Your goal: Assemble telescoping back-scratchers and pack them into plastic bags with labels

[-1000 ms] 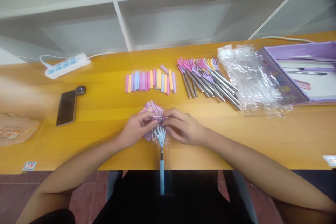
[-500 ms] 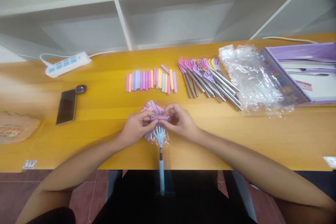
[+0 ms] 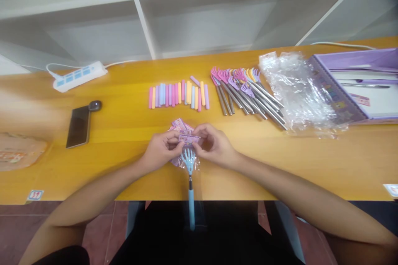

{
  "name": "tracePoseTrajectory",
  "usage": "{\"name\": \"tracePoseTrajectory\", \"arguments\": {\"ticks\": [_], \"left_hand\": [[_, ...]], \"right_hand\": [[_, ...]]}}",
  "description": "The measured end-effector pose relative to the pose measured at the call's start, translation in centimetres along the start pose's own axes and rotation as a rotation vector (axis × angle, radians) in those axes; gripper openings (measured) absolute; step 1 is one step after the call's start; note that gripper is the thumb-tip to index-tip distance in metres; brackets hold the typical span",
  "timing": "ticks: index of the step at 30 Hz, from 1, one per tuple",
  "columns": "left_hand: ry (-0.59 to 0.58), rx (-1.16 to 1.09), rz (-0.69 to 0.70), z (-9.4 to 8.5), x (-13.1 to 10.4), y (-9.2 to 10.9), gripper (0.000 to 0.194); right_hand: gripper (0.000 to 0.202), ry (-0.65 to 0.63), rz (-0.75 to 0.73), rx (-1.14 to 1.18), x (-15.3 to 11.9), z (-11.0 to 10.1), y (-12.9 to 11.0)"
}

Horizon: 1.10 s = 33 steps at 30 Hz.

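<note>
Between my left hand [image 3: 164, 147] and my right hand [image 3: 215, 147] is a small purple printed card [image 3: 189, 139], pinched at both ends by thumbs and fingers. Just below it a light-blue back scratcher [image 3: 191, 207] lies in a clear plastic bag [image 3: 197, 190], its hand-shaped head towards my fingers and its handle reaching past the table edge. Behind and under my hands is a loose pile of pink and purple cards [image 3: 178, 124], partly covered.
Coloured handle sleeves [image 3: 174, 94] lie in a row. Right of them are metal back scratchers [image 3: 245, 91], clear bags [image 3: 298, 91] and an open purple box [image 3: 357, 107]. A phone [image 3: 78, 126], a small black object [image 3: 95, 105] and a power strip [image 3: 81, 76] lie left.
The card has tipped so that more of its printed face shows. My right thumb has shifted slightly to the right along it. The back scratcher stays in place.
</note>
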<state>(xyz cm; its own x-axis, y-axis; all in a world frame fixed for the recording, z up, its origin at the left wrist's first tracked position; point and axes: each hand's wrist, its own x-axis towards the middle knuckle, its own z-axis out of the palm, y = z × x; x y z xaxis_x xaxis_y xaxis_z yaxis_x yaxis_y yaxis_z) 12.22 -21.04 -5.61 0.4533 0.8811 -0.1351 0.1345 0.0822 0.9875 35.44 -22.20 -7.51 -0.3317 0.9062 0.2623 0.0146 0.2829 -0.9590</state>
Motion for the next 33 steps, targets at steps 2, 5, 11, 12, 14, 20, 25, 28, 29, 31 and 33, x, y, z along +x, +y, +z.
{"name": "tracePoseTrajectory", "arguments": {"ticks": [2,5,11,12,14,20,25,28,29,31,33], "left_hand": [[-0.005,0.008,-0.007,-0.2,0.0,-0.1,0.019],[-0.017,0.028,-0.023,-0.4,0.1,-0.2,0.021],[0.055,0.098,0.02,-0.6,0.1,0.1,0.022],[0.073,0.119,0.033,-0.6,0.0,0.1,0.022],[0.095,0.167,0.046,-0.5,-0.2,0.1,0.021],[0.142,0.243,0.104,-0.7,-0.3,0.3,0.021],[0.172,0.26,0.158,-1.3,-0.3,-0.2,0.022],[0.142,0.25,0.152,-1.3,-0.4,-0.4,0.022],[0.14,0.255,0.153,-1.3,-0.4,-0.4,0.021],[0.137,0.267,0.164,-1.3,-0.5,-0.2,0.02],[0.129,0.233,0.187,-1.3,-0.4,0.2,0.023]], "right_hand": [[0.028,-0.007,-0.011,0.01,0.0,-0.1,-0.1],[0.032,-0.02,-0.01,0.032,0.0,-0.2,0.1],[0.024,0.0,0.136,0.161,-0.2,-1.0,0.4],[0.02,-0.059,0.197,0.215,-0.4,-1.2,0.2],[0.013,-0.229,0.315,0.327,-0.8,-1.5,-0.3],[0.039,-0.599,0.53,0.565,-1.3,-1.1,-1.5],[0.048,-0.812,0.607,0.586,-0.9,-1.2,-1.3],[0.044,-0.838,0.594,0.529,-0.8,-1.4,-1.4],[0.045,-0.84,0.587,0.519,-0.9,-1.4,-1.4],[0.046,-0.839,0.579,0.505,-1.0,-1.2,-1.4],[0.045,-0.83,0.581,0.481,-1.1,-1.1,-1.4]]}}
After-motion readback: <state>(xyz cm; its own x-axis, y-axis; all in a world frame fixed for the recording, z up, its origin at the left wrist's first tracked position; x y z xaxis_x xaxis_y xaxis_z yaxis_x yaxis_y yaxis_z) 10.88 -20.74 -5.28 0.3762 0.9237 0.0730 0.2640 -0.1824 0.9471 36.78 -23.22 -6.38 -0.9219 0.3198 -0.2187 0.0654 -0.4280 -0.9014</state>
